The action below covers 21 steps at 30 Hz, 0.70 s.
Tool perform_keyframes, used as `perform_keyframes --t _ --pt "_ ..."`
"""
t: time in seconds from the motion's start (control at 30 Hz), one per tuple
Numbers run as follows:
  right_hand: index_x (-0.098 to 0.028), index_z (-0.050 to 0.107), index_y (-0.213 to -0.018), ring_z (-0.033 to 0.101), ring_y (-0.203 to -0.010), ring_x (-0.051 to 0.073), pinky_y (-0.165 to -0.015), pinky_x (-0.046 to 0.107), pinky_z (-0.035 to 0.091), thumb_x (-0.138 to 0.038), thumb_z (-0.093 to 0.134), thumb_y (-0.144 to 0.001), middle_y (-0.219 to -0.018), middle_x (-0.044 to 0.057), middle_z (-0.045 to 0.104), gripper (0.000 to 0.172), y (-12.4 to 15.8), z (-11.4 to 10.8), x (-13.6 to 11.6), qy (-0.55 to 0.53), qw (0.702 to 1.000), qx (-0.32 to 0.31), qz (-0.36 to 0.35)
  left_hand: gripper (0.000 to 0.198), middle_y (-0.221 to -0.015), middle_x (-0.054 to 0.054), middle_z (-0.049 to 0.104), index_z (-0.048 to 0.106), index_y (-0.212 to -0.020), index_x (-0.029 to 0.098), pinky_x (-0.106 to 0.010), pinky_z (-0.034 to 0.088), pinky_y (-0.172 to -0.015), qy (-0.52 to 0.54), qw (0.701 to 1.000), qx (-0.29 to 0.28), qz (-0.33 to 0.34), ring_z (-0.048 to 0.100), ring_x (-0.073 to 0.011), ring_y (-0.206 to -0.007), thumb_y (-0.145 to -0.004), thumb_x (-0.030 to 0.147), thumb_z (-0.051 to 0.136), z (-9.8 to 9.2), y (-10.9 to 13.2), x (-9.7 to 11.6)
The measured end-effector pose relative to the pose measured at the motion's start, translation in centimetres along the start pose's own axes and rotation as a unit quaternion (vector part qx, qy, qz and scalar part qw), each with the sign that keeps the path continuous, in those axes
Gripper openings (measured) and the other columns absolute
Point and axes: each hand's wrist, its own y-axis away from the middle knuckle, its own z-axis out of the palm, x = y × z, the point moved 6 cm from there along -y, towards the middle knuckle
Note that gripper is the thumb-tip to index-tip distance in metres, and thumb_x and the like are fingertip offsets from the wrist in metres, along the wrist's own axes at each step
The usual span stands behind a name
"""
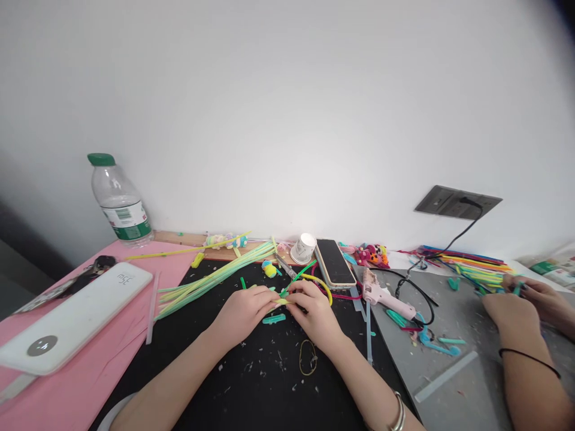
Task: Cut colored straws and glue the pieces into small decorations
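Over the black mat, my left hand (pixel 249 308) and my right hand (pixel 312 308) meet with fingers pinched. Between their fingertips runs a yellow-green pipe cleaner (pixel 282 301), and both hands grip it. A green pipe cleaner (pixel 302 272) rises from the same spot towards the paper cup. Just below the fingers lies a folded teal pipe cleaner piece (pixel 274 319). A small yellow and blue fuzzy figure (pixel 270 269) sits behind my hands, beside metal scissors (pixel 284 265) that are partly hidden. The fingertips cover part of the work.
A bundle of pale green pipe cleaners (pixel 215 278) lies left. Behind stand a paper cup (pixel 303 248) and a phone (pixel 335 263). A pink glue gun (pixel 386 296) with its cord lies right, near a co-worker's hands (pixel 516 305). A bottle (pixel 121 203) and white power bank (pixel 76 320) are left.
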Motion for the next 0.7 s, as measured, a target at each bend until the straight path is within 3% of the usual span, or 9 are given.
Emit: perform_keyframes --t 0.7 --pt "-0.02 0.067 -0.083 0.06 -0.091 0.018 -0.08 0.031 0.049 -0.013 0.061 -0.079 -0.095 0.006 0.062 0.009 0.08 -0.4 0.18 -0.054 0.997 0.009 0.046 0.022 -0.085 -0.001 0.068 0.067 -0.09 0.02 -0.023 0.043 -0.071 0.043 0.998 -0.009 -0.045 0.062 -0.0144 -0.079 -0.093 0.025 0.046 -0.02 0.07 -0.27"
